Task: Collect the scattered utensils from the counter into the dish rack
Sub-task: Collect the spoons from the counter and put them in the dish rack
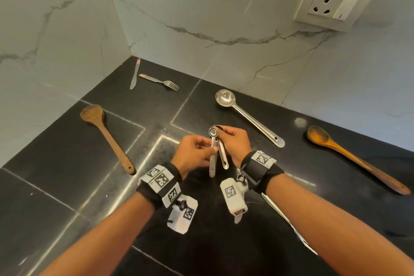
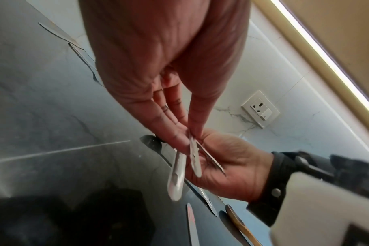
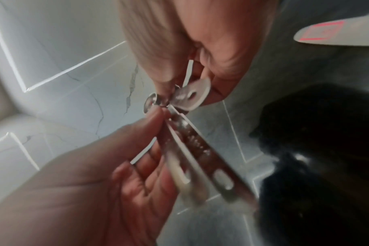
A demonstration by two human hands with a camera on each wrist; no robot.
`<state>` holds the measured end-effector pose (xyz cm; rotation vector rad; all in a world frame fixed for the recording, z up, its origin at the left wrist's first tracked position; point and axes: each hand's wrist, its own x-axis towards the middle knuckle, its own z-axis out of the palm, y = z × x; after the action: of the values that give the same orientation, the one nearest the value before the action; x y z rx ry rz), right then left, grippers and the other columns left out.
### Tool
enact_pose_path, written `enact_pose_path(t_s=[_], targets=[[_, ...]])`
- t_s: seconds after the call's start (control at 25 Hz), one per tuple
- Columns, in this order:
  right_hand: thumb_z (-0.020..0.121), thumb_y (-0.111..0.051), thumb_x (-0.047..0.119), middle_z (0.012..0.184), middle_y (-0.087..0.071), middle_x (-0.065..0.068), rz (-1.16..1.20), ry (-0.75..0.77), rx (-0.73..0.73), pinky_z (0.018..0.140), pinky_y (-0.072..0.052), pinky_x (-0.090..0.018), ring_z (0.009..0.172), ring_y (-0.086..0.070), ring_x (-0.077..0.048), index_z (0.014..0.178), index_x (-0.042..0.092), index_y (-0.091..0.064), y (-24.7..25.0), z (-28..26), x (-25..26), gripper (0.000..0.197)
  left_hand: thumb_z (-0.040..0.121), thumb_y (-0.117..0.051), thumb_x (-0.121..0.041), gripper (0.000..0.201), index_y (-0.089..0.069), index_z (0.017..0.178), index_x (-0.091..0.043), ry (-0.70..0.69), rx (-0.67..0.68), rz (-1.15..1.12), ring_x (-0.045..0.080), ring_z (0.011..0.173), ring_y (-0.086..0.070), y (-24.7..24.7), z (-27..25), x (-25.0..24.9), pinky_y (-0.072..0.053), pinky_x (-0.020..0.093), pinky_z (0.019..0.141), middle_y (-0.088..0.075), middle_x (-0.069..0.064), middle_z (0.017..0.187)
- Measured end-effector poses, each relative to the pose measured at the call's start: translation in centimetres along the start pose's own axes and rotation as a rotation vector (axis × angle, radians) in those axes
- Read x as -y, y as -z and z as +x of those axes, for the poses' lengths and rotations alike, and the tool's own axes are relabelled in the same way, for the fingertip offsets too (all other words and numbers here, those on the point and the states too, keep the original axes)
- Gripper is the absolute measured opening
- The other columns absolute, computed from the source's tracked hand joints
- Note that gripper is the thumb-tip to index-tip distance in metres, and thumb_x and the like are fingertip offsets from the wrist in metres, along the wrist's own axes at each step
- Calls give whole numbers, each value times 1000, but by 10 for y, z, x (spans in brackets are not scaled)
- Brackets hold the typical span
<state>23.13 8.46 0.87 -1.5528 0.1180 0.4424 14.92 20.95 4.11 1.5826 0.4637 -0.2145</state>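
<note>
A small bunch of steel measuring spoons (image 1: pixel 213 141) hangs above the black counter (image 1: pixel 67 186), bowls up and handles down. My left hand (image 1: pixel 208 148) pinches the handles from the left, thumb against fingers. My right hand (image 1: pixel 224 135) grips the bunch from the right, near the bowls. In the left wrist view the spoon handles (image 2: pixel 195 159) fan out below my pinching fingertips (image 2: pixel 179 139). The right wrist view is blurred and shows the handles (image 3: pixel 196 146) between both hands. No dish rack is in view.
On the counter lie a knife (image 1: pixel 135 74) and fork (image 1: pixel 160 82) in the far corner, a wooden spoon (image 1: pixel 105 136) at left, a steel ladle (image 1: pixel 248 116) behind my hands, another wooden spoon (image 1: pixel 356 159) at right, and a flat steel utensil (image 1: pixel 289 222) under my right forearm. Marble walls close the back and left.
</note>
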Motion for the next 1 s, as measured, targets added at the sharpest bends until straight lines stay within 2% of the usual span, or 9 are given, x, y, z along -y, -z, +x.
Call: enact_pose_path(t_s=[0.16, 0.28, 0.32, 0.44, 0.56, 0.72, 0.8, 0.88, 1.0], targets=[[91, -68, 14, 83, -70, -13, 218, -139, 9, 77, -58, -40, 74, -63, -23, 96, 12, -77, 2, -22, -4, 10, 85, -73, -9, 14, -70, 98, -6, -13, -29, 38, 28, 83, -74, -14, -13, 6, -63, 38, 70, -74, 18, 91], [95, -63, 16, 88, -66, -13, 314, -222, 0, 75, -57, -36, 78, -61, -22, 109, 5, -72, 4, -36, -3, 20, 83, -74, -9, 21, -67, 100, 2, 27, 38, -2, 27, 79, -74, -12, -16, 7, -62, 35, 67, -74, 20, 94], [95, -62, 17, 87, -63, -12, 332, -253, -2, 76, -55, -38, 78, -59, -23, 108, 4, -71, 4, -39, -4, 21, 84, -73, -9, 24, -67, 101, 5, 43, 58, -30, 26, 78, -74, -12, -16, 7, -61, 33, 66, -74, 21, 96], [94, -59, 23, 75, -51, -10, 425, -342, -17, 70, -46, -40, 66, -52, -21, 89, 6, -65, 0, -45, -4, 20, 84, -72, -7, 24, -66, 100, 10, 66, 103, -88, 23, 74, -74, -14, -16, 5, -59, 30, 62, -74, 20, 93], [99, -51, 40, 75, -63, -10, 422, -428, -79, 64, -52, -36, 66, -63, -22, 88, 5, -66, 0, -50, 1, 39, 85, -71, -7, 19, -66, 94, 9, 73, 146, -69, 22, 73, -74, -21, -15, 6, -61, 31, 63, -75, 17, 90], [100, -49, 42, 81, -68, -10, 394, -427, -65, 63, -55, -37, 70, -67, -22, 101, 6, -66, 14, -59, 4, 39, 84, -73, -10, 19, -67, 92, 6, 91, 177, -52, 27, 80, -74, -31, -17, 13, -62, 40, 77, -75, 19, 94], [101, -50, 30, 88, -67, -12, 327, -383, 1, 67, -56, -36, 76, -66, -22, 103, 6, -65, 26, -66, 5, 28, 85, -72, -11, 18, -67, 92, 5, 89, 191, -64, 23, 76, -74, -41, -21, 12, -62, 36, 73, -75, 17, 88], [101, -47, 15, 95, -64, -13, 128, -231, 45, 76, -54, -36, 84, -63, -21, 103, 8, -66, 40, -72, 4, 20, 87, -70, -11, 13, -66, 89, 1, 67, 188, -52, 20, 72, -74, -53, -28, 8, -61, 29, 64, -75, 15, 83], [99, -45, 6, 87, -62, -9, -109, -55, 50, 76, -49, -35, 80, -57, -19, 101, 4, -65, 75, -86, 15, 20, 89, -68, -12, 12, -65, 84, -3, -3, 204, 30, 17, 65, -72, -87, -41, -3, -62, 30, 62, -72, 13, 77]])
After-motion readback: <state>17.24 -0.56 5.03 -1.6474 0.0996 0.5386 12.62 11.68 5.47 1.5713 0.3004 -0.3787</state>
